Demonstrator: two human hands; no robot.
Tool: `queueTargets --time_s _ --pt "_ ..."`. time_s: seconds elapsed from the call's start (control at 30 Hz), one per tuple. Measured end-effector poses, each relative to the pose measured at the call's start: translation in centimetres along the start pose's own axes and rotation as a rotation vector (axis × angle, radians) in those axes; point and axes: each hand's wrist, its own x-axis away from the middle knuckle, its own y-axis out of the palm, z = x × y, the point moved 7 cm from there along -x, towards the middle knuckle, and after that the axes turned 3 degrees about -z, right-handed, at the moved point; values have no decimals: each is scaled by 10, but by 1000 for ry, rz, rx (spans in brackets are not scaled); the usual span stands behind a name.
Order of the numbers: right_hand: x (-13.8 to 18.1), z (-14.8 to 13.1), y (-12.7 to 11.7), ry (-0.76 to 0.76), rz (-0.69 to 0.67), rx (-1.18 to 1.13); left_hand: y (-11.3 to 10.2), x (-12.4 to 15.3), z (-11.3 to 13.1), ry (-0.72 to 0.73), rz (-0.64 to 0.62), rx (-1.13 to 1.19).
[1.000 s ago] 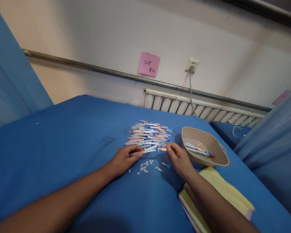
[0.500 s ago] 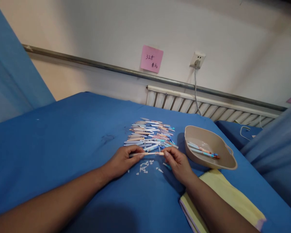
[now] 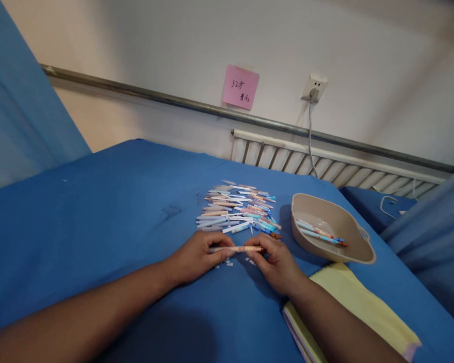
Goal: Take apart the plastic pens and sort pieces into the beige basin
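A slim pen (image 3: 240, 248), pale on its left part and orange on its right, lies level between my two hands, just above the blue cloth. My left hand (image 3: 201, 256) is closed round the pale end, thumb and fingers pinching it. At the orange end my right hand (image 3: 279, 260) pinches it in the same way. Just beyond my hands spreads a pile of pen parts (image 3: 227, 213), with grey, peach, white and blue barrels and thin white tubes. Small white scraps (image 3: 229, 263) lie beneath the pen, partly hidden by my fingers.
To the right stands a beige basin (image 3: 357, 256) holding several pens (image 3: 320, 234). A folded yellow towel (image 3: 350, 295) lies under my right forearm. Blue cloth (image 3: 109, 212) covers the table. Behind it are a radiator (image 3: 280, 157), a metal pipe and a plugged-in cable.
The thin white length that showed between the pen's two parts is now covered, and the parts meet. Both hands sit slightly lower and closer together. The view has shifted a little.
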Motion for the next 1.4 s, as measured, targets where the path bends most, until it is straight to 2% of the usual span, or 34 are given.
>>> queueTargets --time_s 0.13,0.23,0.33,0.43,0.6,0.77,0.93,1.1,1.23,1.4 --pt "1 -2 7 -2 -49 27 -1 1 2 14 27 -18" --pt "1 -4 7 7 -45 36 -5 2 2 -8 84 52" --pt "2 -4 5 13 -22 38 -9 2 -5 -92 138 130" --pt "2 -3 4 12 -9 38 -8 1 -15 -181 112 174" --pt "2 -4 1 6 15 49 -13 0 -13 -79 189 291" --pt "2 -3 1 2 15 51 0 0 -21 -227 63 367" --pt "2 -2 1 11 23 50 -8 -1 -14 -123 157 401" --pt "2 -3 2 2 0 63 0 -1 -23 -219 56 397" --pt "2 -3 1 2 7 71 -9 -1 -18 -111 159 406" --pt "2 -6 1 -27 2 81 1 -2 -23 -234 28 384"
